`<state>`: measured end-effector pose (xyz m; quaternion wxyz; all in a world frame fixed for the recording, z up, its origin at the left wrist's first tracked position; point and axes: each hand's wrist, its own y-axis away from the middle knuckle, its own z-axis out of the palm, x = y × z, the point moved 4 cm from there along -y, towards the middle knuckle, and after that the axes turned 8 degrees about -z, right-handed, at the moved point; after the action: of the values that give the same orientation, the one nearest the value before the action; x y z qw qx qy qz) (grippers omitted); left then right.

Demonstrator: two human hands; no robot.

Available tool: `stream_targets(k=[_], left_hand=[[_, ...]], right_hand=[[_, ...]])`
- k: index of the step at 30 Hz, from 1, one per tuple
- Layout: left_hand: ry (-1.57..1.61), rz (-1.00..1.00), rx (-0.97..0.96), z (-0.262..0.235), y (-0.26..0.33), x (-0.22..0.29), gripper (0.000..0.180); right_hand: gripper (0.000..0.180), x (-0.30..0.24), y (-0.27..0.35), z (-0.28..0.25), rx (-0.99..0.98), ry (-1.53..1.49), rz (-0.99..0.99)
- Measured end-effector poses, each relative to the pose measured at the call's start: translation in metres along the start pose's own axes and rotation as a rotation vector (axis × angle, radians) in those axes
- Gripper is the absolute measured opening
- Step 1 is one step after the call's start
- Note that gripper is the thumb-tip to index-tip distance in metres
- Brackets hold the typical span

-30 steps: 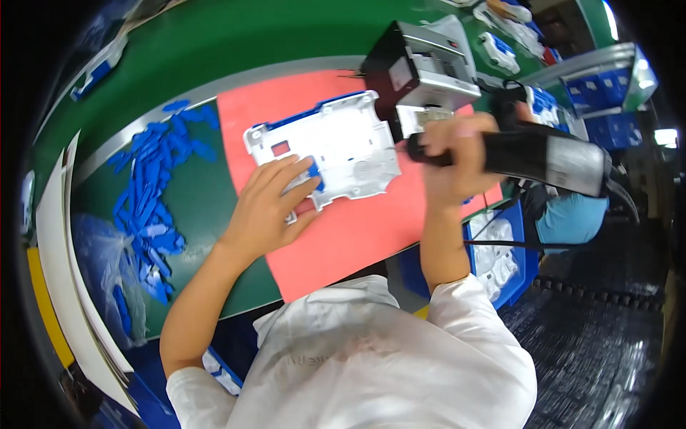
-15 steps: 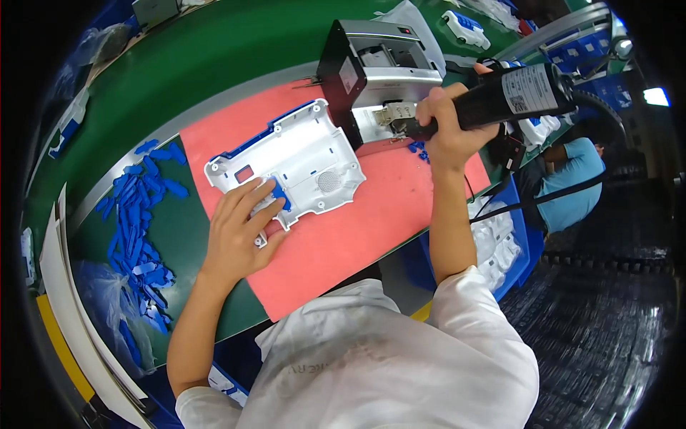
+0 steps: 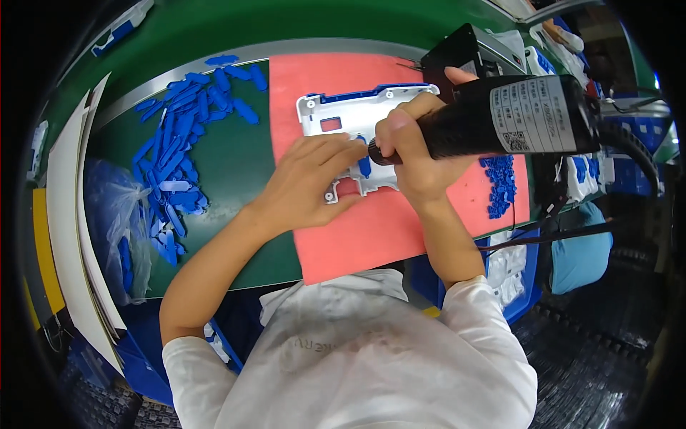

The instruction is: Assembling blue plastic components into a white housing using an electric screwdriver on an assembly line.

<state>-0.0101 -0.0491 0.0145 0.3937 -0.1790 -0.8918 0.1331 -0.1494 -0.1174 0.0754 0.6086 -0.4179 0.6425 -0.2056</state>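
A white plastic casing point(image 3: 368, 107) with a blue edge lies hollow side up on a pink mat point(image 3: 364, 250). My left hand point(image 3: 304, 179) grips its near left part, fingers on top beside a small blue plastic piece point(image 3: 365, 169) and thumb at the lower edge. In my right hand point(image 3: 421, 157) is a black corded electric screwdriver point(image 3: 464, 120), fingers wrapped round its body. Its nose is close to my left fingertips, over the blue piece. The bit's tip cannot be made out, and my right hand hides the casing's right part.
Loose blue plastic strips point(image 3: 175, 146) are heaped left of the mat, by a clear plastic bag point(image 3: 118, 222). Small blue parts point(image 3: 499, 187) lie at the mat's right. Beyond stands a black and silver machine point(image 3: 464, 53). A person in a teal shirt point(image 3: 582, 250) is at right.
My right hand has brought the screwdriver from the machine's front left to the casing. The view has turned rightward. My left hand stays on the casing.
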Motion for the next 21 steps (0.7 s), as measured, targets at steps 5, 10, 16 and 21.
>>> stream_targets(k=[5, 10, 16, 21], left_hand=[[0.007, 0.007, 0.021, 0.001, 0.002, -0.001, 0.055], [0.002, 0.008, 0.03, 0.003, 0.003, -0.004, 0.054], [0.011, -0.002, 0.009, 0.004, 0.005, -0.006, 0.054], [0.018, -0.006, 0.029, 0.005, 0.006, -0.008, 0.055]], right_hand=[[0.061, 0.004, 0.002, 0.01, 0.072, -0.165, 0.031], [0.055, 0.01, 0.011, 0.012, 0.18, -0.166, 0.084], [0.057, 0.006, 0.014, 0.016, -0.081, -0.045, -0.064], [0.057, 0.008, 0.02, 0.014, -0.106, -0.086, -0.02]])
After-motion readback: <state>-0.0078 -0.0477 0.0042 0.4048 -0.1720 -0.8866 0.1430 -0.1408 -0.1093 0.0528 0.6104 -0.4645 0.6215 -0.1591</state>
